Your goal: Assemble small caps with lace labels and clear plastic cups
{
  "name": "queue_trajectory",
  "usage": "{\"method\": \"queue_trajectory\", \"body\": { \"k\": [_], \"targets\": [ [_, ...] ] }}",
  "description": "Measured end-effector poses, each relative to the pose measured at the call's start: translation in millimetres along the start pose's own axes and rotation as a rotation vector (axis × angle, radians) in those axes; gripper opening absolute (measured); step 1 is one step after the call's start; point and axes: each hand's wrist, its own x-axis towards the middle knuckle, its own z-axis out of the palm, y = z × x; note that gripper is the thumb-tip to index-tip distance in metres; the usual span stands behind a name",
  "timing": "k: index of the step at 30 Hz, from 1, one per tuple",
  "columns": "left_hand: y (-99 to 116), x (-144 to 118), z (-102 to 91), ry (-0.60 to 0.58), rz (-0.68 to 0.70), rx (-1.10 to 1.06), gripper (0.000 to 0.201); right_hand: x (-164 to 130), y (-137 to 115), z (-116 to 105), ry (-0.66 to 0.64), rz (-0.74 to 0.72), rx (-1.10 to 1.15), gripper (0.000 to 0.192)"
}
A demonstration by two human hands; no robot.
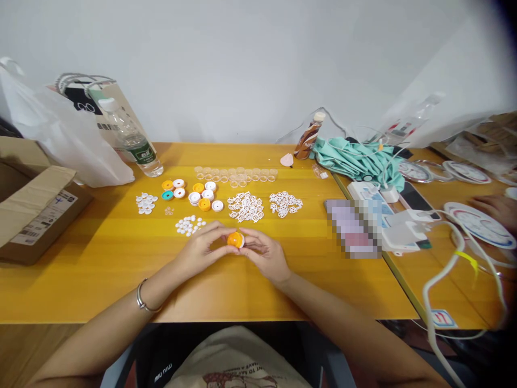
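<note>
My left hand (202, 249) and my right hand (264, 256) meet over the middle of the yellow table (100, 269), and together they pinch a small round orange cap (235, 239). Just beyond my hands lie sorted piles: small white discs (188, 224), white ring-shaped pieces (245, 207) and a second such pile (285, 202). Further back stand orange, teal and white caps (194, 192), a heap of white buttons (146, 202) and a row of clear small cups (236, 175). A bracelet sits on my left wrist.
A water bottle (135, 141), a white plastic bag (60, 134) and an open cardboard box (32, 210) crowd the left. A brown drink bottle (309, 137), teal cloth (355, 159), phones, boxes and white cables fill the right. Another person's hand (496, 207) rests far right.
</note>
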Motion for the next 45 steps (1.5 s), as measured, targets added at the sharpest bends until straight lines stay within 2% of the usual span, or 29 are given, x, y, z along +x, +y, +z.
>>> {"method": "queue_trajectory", "body": {
  "k": [4,14,20,24,29,37,45],
  "targets": [
    [-0.9,-0.8,0.2,0.02,0.003,-0.005,0.032,-0.2,-1.4,0.8,0.013,0.02,0.033,0.039],
    [-3.7,-1.1,3.0,0.01,0.032,0.015,0.034,-0.4,-0.6,3.3,0.041,0.086,0.105,0.025],
    [-4.8,-1.0,3.5,-0.053,0.023,-0.007,0.035,4.6,3.2,3.0,0.022,0.145,0.152,0.028],
    [-5.1,-1.1,5.1,-0.052,0.025,0.061,0.034,9.3,5.6,1.4,-0.012,0.209,0.183,0.03],
    [-5.9,-1.3,9.3,-0.059,0.078,0.107,0.031,12.1,9.5,-1.8,0.006,0.295,0.197,0.027],
    [-8.6,-1.9,13.5,-0.087,0.07,0.132,0.026,12.5,21.7,-5.2,-0.038,0.178,-0.024,0.027],
    [-12.5,-1.9,18.5,-0.06,0.085,0.187,0.03,15.3,10.0,-10.8,-0.072,-0.04,-0.472,0.014]
  ]
}}
